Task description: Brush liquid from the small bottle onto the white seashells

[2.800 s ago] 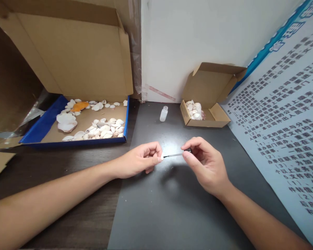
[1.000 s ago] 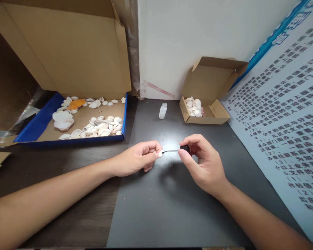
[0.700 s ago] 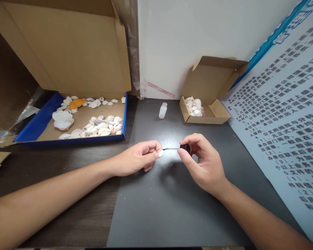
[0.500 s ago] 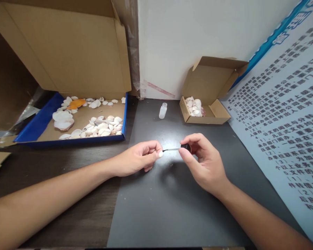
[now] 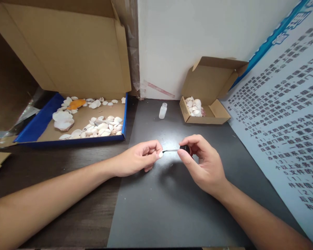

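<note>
Between thumb and forefinger, my left hand (image 5: 142, 157) pinches a small white shell (image 5: 161, 154); most of it is hidden by the fingers. My right hand (image 5: 205, 161) is closed on the black cap of a brush applicator (image 5: 184, 149). Its thin stem points left, and the dark brush tip meets the edge of the shell. Behind both hands, an uncapped small glass bottle (image 5: 162, 111) with whitish contents stands upright on the dark grey mat (image 5: 146, 215).
On the left, an open blue-edged cardboard box (image 5: 78, 141) holds many shells, one of them orange. A smaller open cardboard box (image 5: 206, 120) with shells stands at the back right. A printed sheet (image 5: 281, 139) slants along the right side, and a white panel (image 5: 187, 38) rises behind.
My right hand has shifted very slightly left with the brush applicator. My left hand and the shell have stayed in place.
</note>
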Demonstrator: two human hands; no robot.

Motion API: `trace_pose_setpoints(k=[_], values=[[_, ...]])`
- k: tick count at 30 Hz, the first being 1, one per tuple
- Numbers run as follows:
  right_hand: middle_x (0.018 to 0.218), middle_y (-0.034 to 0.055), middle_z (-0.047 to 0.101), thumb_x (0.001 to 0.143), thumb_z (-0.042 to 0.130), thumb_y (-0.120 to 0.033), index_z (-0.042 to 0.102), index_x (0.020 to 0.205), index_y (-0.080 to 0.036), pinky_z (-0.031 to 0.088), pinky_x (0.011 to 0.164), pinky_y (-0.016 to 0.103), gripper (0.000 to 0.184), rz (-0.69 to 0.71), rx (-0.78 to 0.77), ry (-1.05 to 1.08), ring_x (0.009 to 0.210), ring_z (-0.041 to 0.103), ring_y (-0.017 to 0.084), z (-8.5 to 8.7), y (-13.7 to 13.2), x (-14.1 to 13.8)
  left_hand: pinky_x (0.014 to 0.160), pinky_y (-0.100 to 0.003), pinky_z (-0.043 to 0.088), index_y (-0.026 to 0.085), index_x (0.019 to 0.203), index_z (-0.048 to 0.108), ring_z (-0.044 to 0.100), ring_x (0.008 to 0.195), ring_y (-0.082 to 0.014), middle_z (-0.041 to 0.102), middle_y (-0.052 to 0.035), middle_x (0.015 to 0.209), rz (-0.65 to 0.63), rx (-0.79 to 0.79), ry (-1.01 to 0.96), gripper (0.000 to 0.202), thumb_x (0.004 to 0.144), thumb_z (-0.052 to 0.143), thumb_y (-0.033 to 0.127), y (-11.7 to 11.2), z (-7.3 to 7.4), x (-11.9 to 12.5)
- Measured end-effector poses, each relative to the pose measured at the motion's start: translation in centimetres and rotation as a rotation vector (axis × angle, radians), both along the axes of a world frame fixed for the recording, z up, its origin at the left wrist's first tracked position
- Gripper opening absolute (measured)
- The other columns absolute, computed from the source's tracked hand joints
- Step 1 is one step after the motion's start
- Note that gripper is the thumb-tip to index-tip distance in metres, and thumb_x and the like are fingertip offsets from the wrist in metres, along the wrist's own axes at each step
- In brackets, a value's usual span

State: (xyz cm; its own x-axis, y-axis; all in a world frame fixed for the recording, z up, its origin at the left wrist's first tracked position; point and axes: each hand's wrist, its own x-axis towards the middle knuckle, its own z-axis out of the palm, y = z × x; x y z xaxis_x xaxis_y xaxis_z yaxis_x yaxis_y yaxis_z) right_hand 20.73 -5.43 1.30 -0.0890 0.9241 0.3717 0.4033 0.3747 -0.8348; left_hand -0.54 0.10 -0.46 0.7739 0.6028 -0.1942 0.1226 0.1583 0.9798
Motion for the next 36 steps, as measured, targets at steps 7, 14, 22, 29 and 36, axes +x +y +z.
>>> trace_pose_setpoints(k=[7, 14, 22, 29, 36], values=[[0.069, -0.0041, 0.052, 0.087, 0.064, -0.021, 0.058, 0.094, -0.024, 0.042, 0.054, 0.026, 0.009, -0.009, 0.039, -0.032, 0.058, 0.048, 0.012, -0.18, 0.02, 0.01, 0.053, -0.021, 0.033, 0.020, 0.087, 0.046, 0.040, 0.054, -0.0080, 0.042, 0.0077, 0.063, 0.001, 0.002, -0.013, 0.027, 0.095, 0.053, 0.045, -0.03, -0.14, -0.03], [0.072, -0.0032, 0.053, 0.088, 0.062, -0.020, 0.056, 0.096, -0.024, 0.043, 0.052, 0.027, 0.011, 0.010, 0.086, -0.057, 0.059, 0.049, 0.013, -0.26, -0.09, -0.10, 0.053, -0.021, 0.033, 0.020, 0.086, 0.045, 0.040, 0.054, -0.0078, 0.043, 0.0077, 0.064, 0.004, 0.006, -0.014, 0.030, 0.093, 0.055, 0.047, -0.02, 0.03, 0.00], [0.074, -0.0032, 0.052, 0.087, 0.063, -0.020, 0.056, 0.095, -0.024, 0.043, 0.054, 0.027, 0.011, -0.031, 0.101, -0.060, 0.059, 0.048, 0.012, -0.12, -0.05, -0.13, 0.053, -0.022, 0.034, 0.020, 0.087, 0.046, 0.041, 0.054, -0.0081, 0.044, 0.0073, 0.063, 0.005, 0.015, -0.002, 0.031, 0.093, 0.055, 0.050, 0.01, -0.13, -0.03], [0.070, -0.0045, 0.049, 0.087, 0.063, -0.021, 0.056, 0.096, -0.025, 0.042, 0.054, 0.027, 0.012, 0.011, 0.060, -0.008, 0.058, 0.047, 0.012, -0.18, -0.10, -0.01, 0.053, -0.021, 0.034, 0.020, 0.086, 0.046, 0.040, 0.054, -0.0082, 0.043, 0.0075, 0.063, 0.006, 0.007, 0.001, 0.029, 0.093, 0.055, 0.047, 0.04, -0.24, -0.07], [0.069, -0.0044, 0.050, 0.086, 0.062, -0.022, 0.054, 0.094, -0.025, 0.043, 0.051, 0.026, 0.011, -0.028, 0.021, 0.018, 0.056, 0.048, 0.012, -0.06, -0.04, -0.14, 0.053, -0.022, 0.034, 0.020, 0.087, 0.047, 0.041, 0.054, -0.0085, 0.044, 0.0070, 0.064, 0.008, 0.014, 0.006, 0.030, 0.093, 0.055, 0.048, 0.04, -0.32, -0.15]])
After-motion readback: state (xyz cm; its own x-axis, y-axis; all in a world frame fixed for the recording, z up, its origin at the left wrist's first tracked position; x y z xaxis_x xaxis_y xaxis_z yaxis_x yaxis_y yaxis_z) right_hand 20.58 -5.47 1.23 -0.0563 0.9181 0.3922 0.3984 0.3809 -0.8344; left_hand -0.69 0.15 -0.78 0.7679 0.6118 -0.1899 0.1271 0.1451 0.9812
